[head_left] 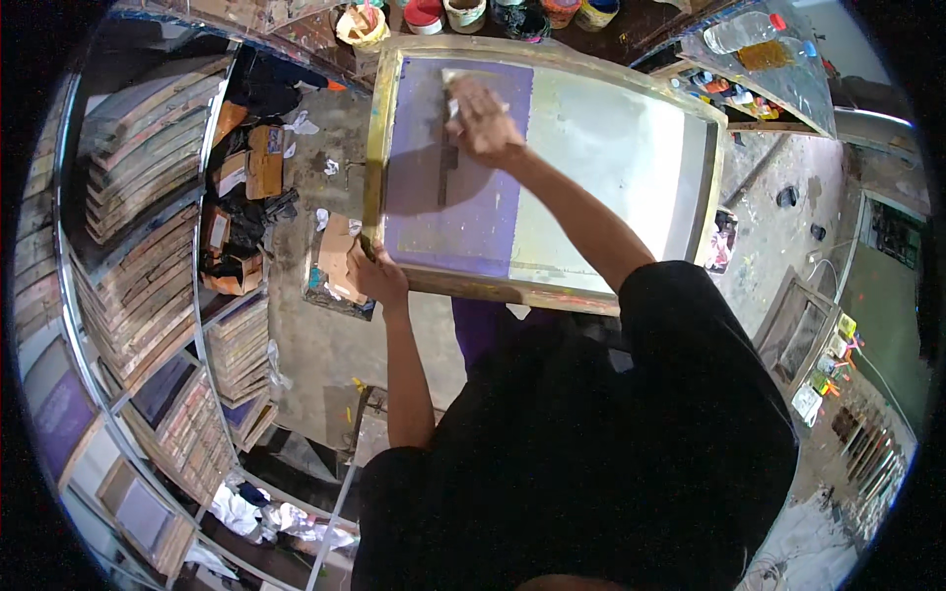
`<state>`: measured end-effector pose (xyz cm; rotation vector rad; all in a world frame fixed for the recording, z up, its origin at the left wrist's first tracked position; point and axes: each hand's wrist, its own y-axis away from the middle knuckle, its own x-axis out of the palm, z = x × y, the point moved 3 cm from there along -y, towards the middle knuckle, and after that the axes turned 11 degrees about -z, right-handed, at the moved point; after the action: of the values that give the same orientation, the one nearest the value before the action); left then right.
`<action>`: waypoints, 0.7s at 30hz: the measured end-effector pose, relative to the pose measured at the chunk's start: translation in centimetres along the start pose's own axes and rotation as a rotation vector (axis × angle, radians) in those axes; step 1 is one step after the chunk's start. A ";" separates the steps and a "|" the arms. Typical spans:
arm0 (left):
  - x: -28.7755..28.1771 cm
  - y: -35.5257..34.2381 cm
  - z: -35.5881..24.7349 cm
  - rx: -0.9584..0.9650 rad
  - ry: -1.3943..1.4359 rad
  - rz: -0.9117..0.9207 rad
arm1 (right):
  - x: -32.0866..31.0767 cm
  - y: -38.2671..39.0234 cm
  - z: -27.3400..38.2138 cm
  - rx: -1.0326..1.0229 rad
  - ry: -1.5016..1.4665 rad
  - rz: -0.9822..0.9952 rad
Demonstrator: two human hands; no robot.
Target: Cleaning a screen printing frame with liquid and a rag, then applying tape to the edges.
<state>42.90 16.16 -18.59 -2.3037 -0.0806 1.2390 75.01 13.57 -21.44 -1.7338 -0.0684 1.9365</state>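
A large wooden screen printing frame is tilted up in front of me. Its mesh has a purple band on the left and a pale, whitish area on the right. At the lower left corner, my left hand is closed around the frame's edge. My right hand presses on the upper part of the purple band. Under its fingers sits a pale wad, mostly covered; whether it is cloth or paper I cannot tell. A dark vertical mark shows on the mesh just below that hand.
Several ink tubs, one a red-lidded tub, line the bench beyond the frame. Clear plastic bottles rest at the upper right. A metal rack full of stacked frames fills the left. Cardboard boxes stand beside it. Another frame leans at right.
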 end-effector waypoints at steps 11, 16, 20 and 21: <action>-0.7 0.2 -0.5 0.066 0.037 -0.058 | -2.6 2.8 -5.0 -0.052 0.080 0.158; 0.0 0.1 0.5 0.058 -0.039 -0.067 | -3.9 8.6 1.4 -0.147 -0.147 0.176; -1.3 0.1 0.8 -0.077 -0.152 0.047 | -8.3 6.5 -2.5 0.329 -0.277 0.651; -1.5 -0.1 0.5 -0.117 -0.181 0.107 | -7.7 6.4 -4.8 0.331 -0.270 0.647</action>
<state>41.68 16.00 -17.61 -2.3151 -0.0966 1.5327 77.51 3.38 -17.74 -1.3579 0.7587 2.4456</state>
